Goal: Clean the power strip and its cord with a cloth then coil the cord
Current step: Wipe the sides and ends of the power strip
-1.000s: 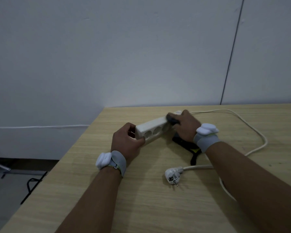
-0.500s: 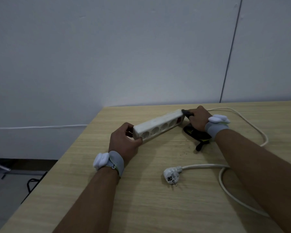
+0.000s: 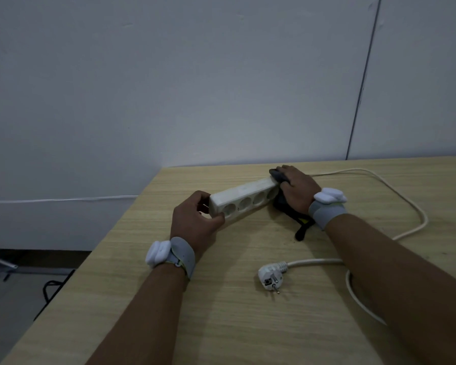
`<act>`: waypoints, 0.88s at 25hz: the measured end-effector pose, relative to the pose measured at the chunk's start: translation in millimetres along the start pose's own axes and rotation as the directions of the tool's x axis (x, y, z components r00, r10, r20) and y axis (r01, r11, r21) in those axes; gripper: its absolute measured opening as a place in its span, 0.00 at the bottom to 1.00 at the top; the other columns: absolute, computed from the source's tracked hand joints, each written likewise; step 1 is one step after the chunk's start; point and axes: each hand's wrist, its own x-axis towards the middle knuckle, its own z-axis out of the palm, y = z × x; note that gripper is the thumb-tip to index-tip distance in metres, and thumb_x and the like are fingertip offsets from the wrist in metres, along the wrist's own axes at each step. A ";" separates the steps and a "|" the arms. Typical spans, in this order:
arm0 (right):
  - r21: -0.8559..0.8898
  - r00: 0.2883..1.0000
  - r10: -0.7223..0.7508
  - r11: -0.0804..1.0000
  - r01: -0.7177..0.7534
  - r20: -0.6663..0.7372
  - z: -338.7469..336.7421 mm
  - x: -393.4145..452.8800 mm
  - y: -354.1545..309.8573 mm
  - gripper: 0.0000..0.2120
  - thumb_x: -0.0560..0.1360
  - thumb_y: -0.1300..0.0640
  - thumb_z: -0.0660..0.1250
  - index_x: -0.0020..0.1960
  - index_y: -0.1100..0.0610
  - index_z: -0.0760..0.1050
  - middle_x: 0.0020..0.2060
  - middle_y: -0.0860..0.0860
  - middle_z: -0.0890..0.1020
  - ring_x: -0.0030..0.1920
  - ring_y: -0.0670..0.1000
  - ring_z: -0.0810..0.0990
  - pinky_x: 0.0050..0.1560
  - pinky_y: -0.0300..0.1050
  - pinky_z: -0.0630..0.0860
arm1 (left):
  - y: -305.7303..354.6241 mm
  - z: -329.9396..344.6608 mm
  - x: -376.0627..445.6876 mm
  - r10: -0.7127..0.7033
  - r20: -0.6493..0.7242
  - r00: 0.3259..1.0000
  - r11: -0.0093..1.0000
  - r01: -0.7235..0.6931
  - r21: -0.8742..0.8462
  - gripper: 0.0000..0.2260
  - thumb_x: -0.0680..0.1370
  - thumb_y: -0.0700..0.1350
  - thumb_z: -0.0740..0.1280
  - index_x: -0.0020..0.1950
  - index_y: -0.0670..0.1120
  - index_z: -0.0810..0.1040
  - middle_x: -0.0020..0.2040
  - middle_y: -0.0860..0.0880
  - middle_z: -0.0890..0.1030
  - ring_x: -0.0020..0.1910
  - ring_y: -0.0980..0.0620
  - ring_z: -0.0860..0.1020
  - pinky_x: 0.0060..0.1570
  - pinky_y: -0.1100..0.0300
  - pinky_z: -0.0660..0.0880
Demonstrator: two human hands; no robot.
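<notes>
- fingers (image 3: pixel 195 200) of the left hand (image 3: pixel 192 222) curl round the near end of the white power strip (image 3: pixel 244 200), thumb clamped under it.
- right hand (image 3: pixel 296 189) grips a dark cloth (image 3: pixel 278 176) against the strip's far end, fingers curled over it.
- strip lies tilted on its side on the wooden table (image 3: pixel 221 312).
- cord (image 3: pixel 406 196) loops right, partly under the right forearm; plug (image 3: pixel 270 276) lies near, well apart from the strip.

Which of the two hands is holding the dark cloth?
The right hand, at the far end of the white power strip, grips the dark cloth. The left hand only holds the strip's near end.
</notes>
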 end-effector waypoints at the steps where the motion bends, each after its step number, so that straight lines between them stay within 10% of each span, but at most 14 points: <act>1: -0.015 1.000 -0.018 1.000 0.018 0.013 -0.7 0.1 -0.1 0.23 0.80 0.56 0.55 0.75 0.51 0.61 0.75 0.52 0.62 0.75 0.53 0.58 0.73 0.54 0.55 | 0.0 -1.2 1.0 0.002 -0.002 1.000 1.000 -0.002 0.000 0.14 0.64 0.44 0.76 0.45 0.54 0.78 0.39 0.61 0.80 0.40 0.65 0.78 0.37 0.75 0.71; 22: -0.035 0.905 -0.426 0.904 0.426 0.015 30.9 -43.9 -100.3 0.22 0.80 0.48 0.56 0.73 0.50 0.64 0.70 0.51 0.69 0.71 0.52 0.63 0.74 0.52 0.47 | 12.1 -1.6 -6.4 0.030 0.013 0.999 0.997 -0.030 0.070 0.05 0.72 0.48 0.74 0.45 0.50 0.81 0.36 0.57 0.79 0.37 0.62 0.77 0.40 0.60 0.76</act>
